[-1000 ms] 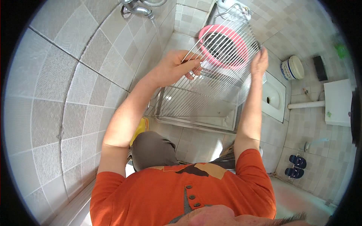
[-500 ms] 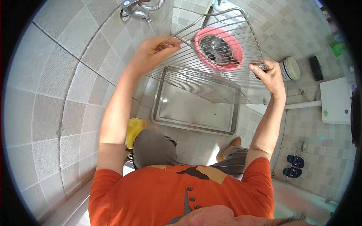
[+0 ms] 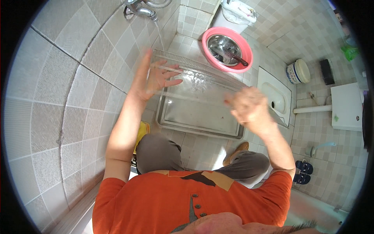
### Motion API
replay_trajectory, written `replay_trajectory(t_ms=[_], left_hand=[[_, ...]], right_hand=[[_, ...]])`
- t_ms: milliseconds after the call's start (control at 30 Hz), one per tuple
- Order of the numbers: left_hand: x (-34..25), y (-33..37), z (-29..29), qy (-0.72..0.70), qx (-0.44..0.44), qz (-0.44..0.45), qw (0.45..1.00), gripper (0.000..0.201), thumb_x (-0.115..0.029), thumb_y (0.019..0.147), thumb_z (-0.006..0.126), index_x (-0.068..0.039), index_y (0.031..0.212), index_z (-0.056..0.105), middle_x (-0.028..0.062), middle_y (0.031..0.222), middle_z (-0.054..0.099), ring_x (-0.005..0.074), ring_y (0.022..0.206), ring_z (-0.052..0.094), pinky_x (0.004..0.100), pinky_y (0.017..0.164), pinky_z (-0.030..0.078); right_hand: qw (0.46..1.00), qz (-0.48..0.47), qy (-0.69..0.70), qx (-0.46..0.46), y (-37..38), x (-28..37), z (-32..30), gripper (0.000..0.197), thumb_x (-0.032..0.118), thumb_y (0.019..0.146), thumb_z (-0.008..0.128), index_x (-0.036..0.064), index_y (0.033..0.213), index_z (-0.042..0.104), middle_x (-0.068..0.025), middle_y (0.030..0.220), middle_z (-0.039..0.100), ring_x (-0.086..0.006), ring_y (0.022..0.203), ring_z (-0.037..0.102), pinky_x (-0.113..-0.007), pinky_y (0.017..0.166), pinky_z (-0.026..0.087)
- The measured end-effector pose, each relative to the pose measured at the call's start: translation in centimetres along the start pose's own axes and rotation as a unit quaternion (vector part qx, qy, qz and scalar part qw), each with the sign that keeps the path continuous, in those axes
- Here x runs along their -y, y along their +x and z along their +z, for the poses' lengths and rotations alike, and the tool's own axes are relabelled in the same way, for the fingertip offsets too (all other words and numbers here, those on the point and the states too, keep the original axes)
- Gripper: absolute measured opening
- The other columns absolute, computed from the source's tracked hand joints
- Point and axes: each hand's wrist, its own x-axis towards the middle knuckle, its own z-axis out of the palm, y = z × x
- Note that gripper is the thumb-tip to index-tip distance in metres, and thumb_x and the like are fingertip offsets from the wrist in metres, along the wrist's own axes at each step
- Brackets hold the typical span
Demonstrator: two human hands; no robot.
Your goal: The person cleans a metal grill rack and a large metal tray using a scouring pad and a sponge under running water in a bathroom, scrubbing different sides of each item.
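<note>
A wire rack [image 3: 198, 68], smeared by motion, hangs tilted over a shallow rectangular metal tray [image 3: 194, 132] on the floor. My left hand [image 3: 157, 80] is at the rack's left end, fingers spread apart, with the blurred wires crossing in front of it. Near the rack's right end is my right hand [image 3: 253, 109]; its fingers look curled but are too blurred to show their grip. Water runs from a wall tap [image 3: 148, 12] beyond my left hand. A little water glints in the tray.
Beyond the tray stands a pink basin [image 3: 248, 50] containing a steel bowl [image 3: 230, 41] and a brown-handled utensil [image 3: 238, 59]. A lined bin [image 3: 230, 19] is behind it. To the right are a squat toilet [image 3: 269, 87], a white bucket [image 3: 298, 72] and dark slippers [image 3: 303, 167]. Tiled wall borders the left.
The rack has swung lower toward the tray, uncovering the basin and squat toilet. My left hand has moved down and spread its fingers; my right hand has come inward and nearer me.
</note>
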Motion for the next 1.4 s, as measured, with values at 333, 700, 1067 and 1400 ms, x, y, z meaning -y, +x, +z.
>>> replay_trajectory(t_ms=[333,700,1067,1400], left_hand=[[3.2,3.4,-10.7,0.138,-0.054,0.011,0.989,0.060,-0.010,0.092,0.048,0.003,0.140,0.015,0.0228,0.137,0.037,0.0378,0.117,0.049,0.0433,0.087,0.051],[2.9,3.9,-18.9,0.381,-0.229,-0.041,0.895,0.036,-0.026,0.094,0.047,-0.004,0.123,0.048,0.0141,0.111,0.063,0.0277,0.086,0.066,0.0351,0.069,0.055],[4.8,5.2,-17.8,0.367,-0.323,0.018,0.872,0.041,-0.040,0.095,0.045,-0.001,0.103,0.056,0.0126,0.092,0.067,0.0236,0.062,0.066,0.0337,0.054,0.050],[4.7,5.4,-17.1,0.376,-0.358,0.017,0.854,0.036,-0.038,0.094,0.047,-0.004,0.094,0.058,0.0085,0.085,0.067,0.0217,0.060,0.064,0.0334,0.053,0.050]], right_hand=[[1.000,-0.022,-0.003,0.000,-6.2,4.2,18.1,0.033,0.014,0.066,0.059,0.0001,0.097,0.059,-0.0038,0.075,0.055,-0.0167,0.069,0.054,-0.031,0.061,0.042],[0.953,0.145,0.228,0.136,-2.7,-3.0,26.9,0.032,0.007,0.076,0.056,0.0005,0.107,0.055,-0.0198,0.096,0.060,-0.0385,0.088,0.058,-0.046,0.077,0.048],[0.968,0.227,0.049,-0.097,8.1,-4.9,37.7,0.031,0.005,0.074,0.050,0.0001,0.105,0.056,-0.0187,0.114,0.051,-0.0381,0.113,0.044,-0.047,0.099,0.035],[0.825,0.473,0.310,0.018,9.2,-3.5,33.0,0.035,0.006,0.074,0.050,0.0020,0.109,0.054,-0.0167,0.124,0.048,-0.0365,0.119,0.042,-0.052,0.100,0.033]])
